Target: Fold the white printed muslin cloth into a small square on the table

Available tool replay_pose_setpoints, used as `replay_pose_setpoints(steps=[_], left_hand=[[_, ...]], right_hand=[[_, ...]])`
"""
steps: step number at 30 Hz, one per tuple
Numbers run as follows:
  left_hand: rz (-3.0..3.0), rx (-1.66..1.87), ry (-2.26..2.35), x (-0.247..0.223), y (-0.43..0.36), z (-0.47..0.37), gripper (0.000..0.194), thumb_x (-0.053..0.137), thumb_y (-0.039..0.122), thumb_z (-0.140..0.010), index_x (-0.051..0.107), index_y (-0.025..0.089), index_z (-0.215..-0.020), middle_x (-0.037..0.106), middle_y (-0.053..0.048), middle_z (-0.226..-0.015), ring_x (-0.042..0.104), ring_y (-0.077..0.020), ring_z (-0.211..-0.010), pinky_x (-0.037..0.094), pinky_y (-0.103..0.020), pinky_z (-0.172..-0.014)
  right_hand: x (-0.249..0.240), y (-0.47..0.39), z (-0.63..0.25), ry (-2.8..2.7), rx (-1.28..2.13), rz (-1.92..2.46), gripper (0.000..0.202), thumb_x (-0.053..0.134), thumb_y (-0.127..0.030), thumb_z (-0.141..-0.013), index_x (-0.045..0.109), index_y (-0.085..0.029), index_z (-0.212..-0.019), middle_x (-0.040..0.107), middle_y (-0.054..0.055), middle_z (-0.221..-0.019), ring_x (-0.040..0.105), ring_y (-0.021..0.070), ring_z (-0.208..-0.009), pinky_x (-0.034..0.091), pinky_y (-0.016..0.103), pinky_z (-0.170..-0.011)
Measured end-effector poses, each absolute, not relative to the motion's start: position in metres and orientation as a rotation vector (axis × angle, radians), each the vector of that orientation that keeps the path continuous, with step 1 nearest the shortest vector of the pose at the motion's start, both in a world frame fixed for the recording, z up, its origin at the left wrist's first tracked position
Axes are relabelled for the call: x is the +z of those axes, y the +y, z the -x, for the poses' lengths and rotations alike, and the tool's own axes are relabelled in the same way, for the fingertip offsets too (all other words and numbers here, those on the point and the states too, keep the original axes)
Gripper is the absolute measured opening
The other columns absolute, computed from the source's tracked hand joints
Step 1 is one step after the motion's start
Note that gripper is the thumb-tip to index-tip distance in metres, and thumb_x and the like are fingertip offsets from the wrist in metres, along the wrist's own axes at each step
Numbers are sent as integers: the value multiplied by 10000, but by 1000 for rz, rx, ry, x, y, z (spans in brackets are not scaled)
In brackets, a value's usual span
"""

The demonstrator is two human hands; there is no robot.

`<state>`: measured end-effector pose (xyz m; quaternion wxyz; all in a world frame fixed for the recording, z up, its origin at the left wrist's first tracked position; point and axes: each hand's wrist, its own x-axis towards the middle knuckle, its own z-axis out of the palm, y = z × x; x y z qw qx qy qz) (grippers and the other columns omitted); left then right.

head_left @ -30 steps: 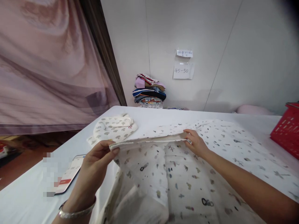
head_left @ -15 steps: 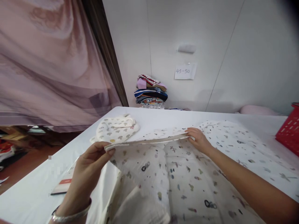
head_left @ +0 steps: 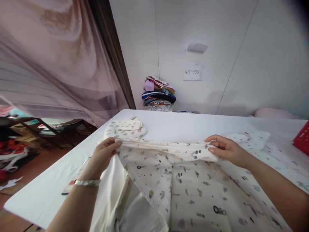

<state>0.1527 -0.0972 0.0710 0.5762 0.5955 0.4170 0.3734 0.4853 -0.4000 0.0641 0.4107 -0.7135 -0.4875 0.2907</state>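
Observation:
A thin white cloth (head_left: 193, 190) printed with small plants and figures spreads over the near part of the table, its upper edge gathered into a folded band. My left hand (head_left: 106, 153) pinches the band's left end between thumb and fingers. At the other end, my right hand (head_left: 223, 148) grips the band with thumb and fingertips. Between the hands the band is held fairly straight, lifted toward the camera. Just beyond my left hand lies a folded white cloth item (head_left: 125, 128) with a grey mushroom-like print.
A flat object with a red and white end (head_left: 70, 187) lies left of my left forearm. Folded clothes (head_left: 158, 94) are stacked by the wall. A red basket (head_left: 301, 138) stands at the right edge. Pink curtain (head_left: 60, 64) hangs at left beside the white table (head_left: 31, 199).
My right hand has moved right and turned, now gripping a thicker fold. The cloth's upper edge has gone from a narrow strip to a wider band. The view has shifted slightly.

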Motion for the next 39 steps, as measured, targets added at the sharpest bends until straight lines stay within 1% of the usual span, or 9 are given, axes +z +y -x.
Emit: replay_pose_setpoints(steps=[5,10,13,16,20,24,29,34,39], left_hand=[[-1766,629,1125,53,-86,-173,211,606,308,-541,577,156,-683,523,38,-567,474,-115,-547,357,-226,-525],[-2203,734,1212,47,-105,-205,166,450,217,-630,581,173,-722,510,31,-578,482,-140,-605,339,-237,-556],[-2275,673,966,53,-142,-232,226,394,160,-658,586,177,-775,527,28,-612,500,-135,-627,360,-232,-581],[-2347,436,630,59,-191,-258,314,385,166,-731,600,206,-955,559,30,-648,515,-132,-614,384,-240,-603],[-2413,362,204,56,-243,-286,396,558,332,-756,539,226,-1137,607,-30,-989,570,-154,-787,425,-269,-739],[-2408,209,30,47,-259,-305,337,581,348,-763,575,230,-1078,628,-29,-985,579,-174,-841,434,-268,-736],[-2432,147,100,42,-255,-315,239,513,360,-804,652,232,-950,658,-15,-871,585,-168,-790,418,-244,-675],[-2478,239,266,48,-244,-311,263,475,394,-823,639,200,-756,613,15,-656,532,-124,-590,379,-226,-585],[-2454,312,389,55,-231,-299,298,487,444,-804,638,198,-730,579,23,-608,482,-112,-541,344,-211,-522]], right_hand=[[61,-399,-479,-1231,800,1897,392,471,-500,-823,523,-243,-1115,358,-47,-593,300,96,-498,266,231,-485],[52,-397,-468,-1233,783,1936,357,470,-455,-825,536,-225,-1090,332,-48,-578,300,97,-502,254,230,-485],[52,-396,-458,-1315,773,1930,274,443,-417,-846,503,-235,-1042,329,-59,-561,278,95,-488,237,228,-488],[50,-395,-447,-1412,773,1925,180,397,-386,-873,444,-248,-978,324,-75,-538,259,93,-462,223,220,-481],[46,-397,-437,-1525,616,1961,77,399,-317,-867,393,-243,-888,335,-79,-534,290,98,-463,215,214,-483],[43,-402,-434,-1588,507,1976,60,402,-292,-867,377,-238,-871,378,-72,-552,334,101,-468,223,214,-483],[38,-408,-441,-1668,376,2022,186,410,-294,-876,430,-238,-1052,499,-32,-625,443,124,-528,302,225,-521],[21,-421,-470,-1690,90,2121,305,427,-200,-844,464,-221,-1145,613,58,-873,547,185,-781,394,319,-748],[0,-450,-519,-1581,-127,2300,417,416,-84,-764,482,-202,-1158,628,82,-979,561,206,-913,293,417,-961]])
